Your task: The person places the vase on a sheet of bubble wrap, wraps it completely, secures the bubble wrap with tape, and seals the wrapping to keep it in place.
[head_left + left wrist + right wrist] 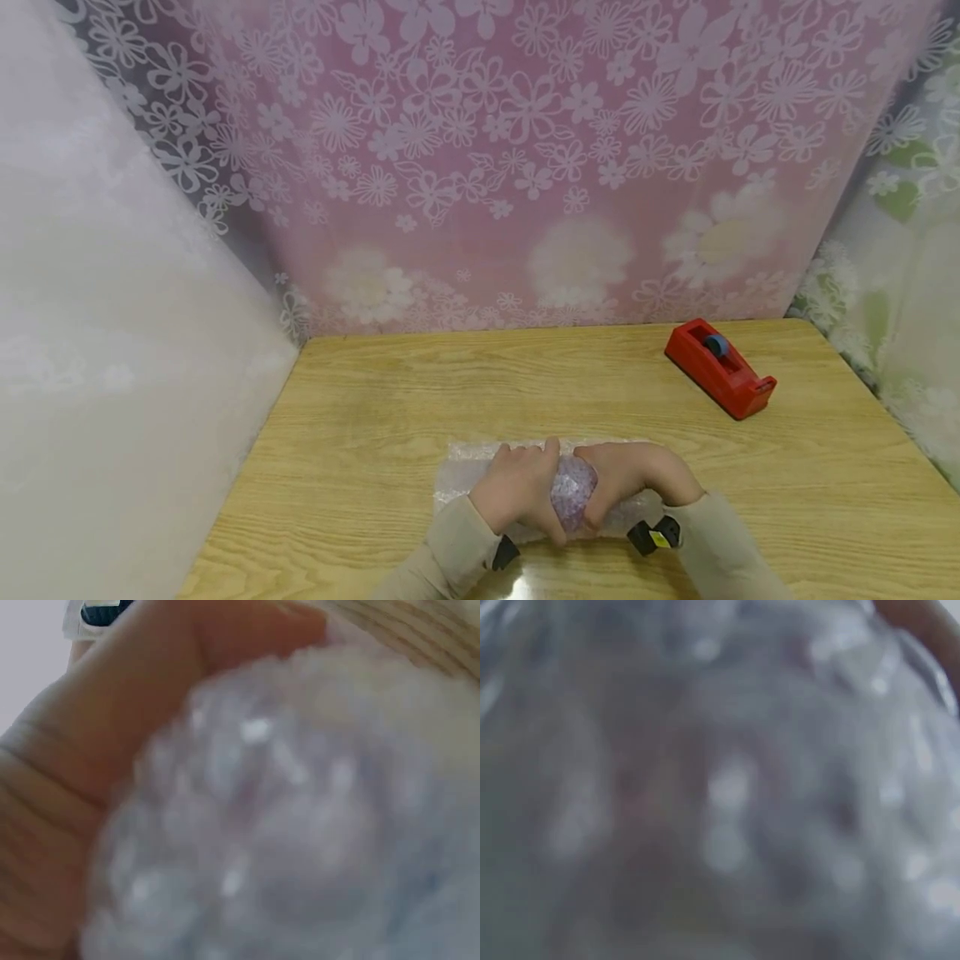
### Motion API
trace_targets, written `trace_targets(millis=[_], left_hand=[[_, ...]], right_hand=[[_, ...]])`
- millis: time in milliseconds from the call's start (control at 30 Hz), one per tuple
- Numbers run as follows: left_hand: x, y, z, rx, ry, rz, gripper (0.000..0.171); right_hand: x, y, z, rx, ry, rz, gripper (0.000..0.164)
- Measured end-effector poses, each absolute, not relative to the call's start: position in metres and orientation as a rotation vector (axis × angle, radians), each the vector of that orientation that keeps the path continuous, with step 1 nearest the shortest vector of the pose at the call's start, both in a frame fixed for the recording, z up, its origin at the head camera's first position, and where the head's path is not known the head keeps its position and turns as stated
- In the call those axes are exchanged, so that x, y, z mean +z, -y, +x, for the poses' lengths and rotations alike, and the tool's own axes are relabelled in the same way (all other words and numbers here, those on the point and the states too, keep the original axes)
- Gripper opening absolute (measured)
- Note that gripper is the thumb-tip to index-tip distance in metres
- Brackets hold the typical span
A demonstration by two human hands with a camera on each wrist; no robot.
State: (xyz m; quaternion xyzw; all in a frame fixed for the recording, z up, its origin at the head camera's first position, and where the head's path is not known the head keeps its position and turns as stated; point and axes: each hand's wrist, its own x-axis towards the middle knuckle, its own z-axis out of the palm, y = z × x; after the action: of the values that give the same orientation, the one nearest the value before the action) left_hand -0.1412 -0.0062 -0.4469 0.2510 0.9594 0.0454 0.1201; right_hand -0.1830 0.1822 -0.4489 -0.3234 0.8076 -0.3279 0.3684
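Observation:
A rounded, pale purple bundle in bubble wrap (573, 493) sits between my two hands at the front of the table. My left hand (523, 487) grips its left side, thumb toward me and fingers over the far side. From the right, my right hand (632, 473) holds it in the same way, wrist bent. Beneath both hands lies a flat sheet of bubble wrap (459, 477), sticking out to the left and right. The left wrist view shows the blurred bubbly wrap (262, 802) against the hand; clear bubbles (727, 795) fill the right wrist view. What the wrap encloses is hidden.
A red tape dispenser (720, 371) with a blue roll stands at the back right of the wooden table (375, 400). Flowered pink sheeting (525, 167) hangs behind the table, with pale sheeting (135, 333) along the left side.

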Motion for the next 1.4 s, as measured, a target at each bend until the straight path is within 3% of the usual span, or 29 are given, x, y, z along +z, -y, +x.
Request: trace_targets(millis=[500, 767, 1167, 1400], left_hand=[[-0.443, 0.003, -0.124, -0.120, -2.918, 0.836, 0.104], [-0.448, -0.001, -0.127, -0.145, -3.018, 0.830, 0.084], [-0.446, -0.002, -0.133, -0.074, -2.991, 0.793, 0.085], [-0.450, -0.001, -0.136, -0.076, -2.982, 0.805, 0.089]], right_hand=[[-0.450, -0.181, -0.198, -0.789, -1.929, -0.793, 0.057], [-0.451, -0.181, -0.203, -0.781, -1.871, -0.762, 0.065], [-0.451, -0.184, -0.204, -0.805, -1.837, -0.750, 0.064], [-0.438, -0.183, -0.181, -0.788, -2.165, -0.739, 0.057]])
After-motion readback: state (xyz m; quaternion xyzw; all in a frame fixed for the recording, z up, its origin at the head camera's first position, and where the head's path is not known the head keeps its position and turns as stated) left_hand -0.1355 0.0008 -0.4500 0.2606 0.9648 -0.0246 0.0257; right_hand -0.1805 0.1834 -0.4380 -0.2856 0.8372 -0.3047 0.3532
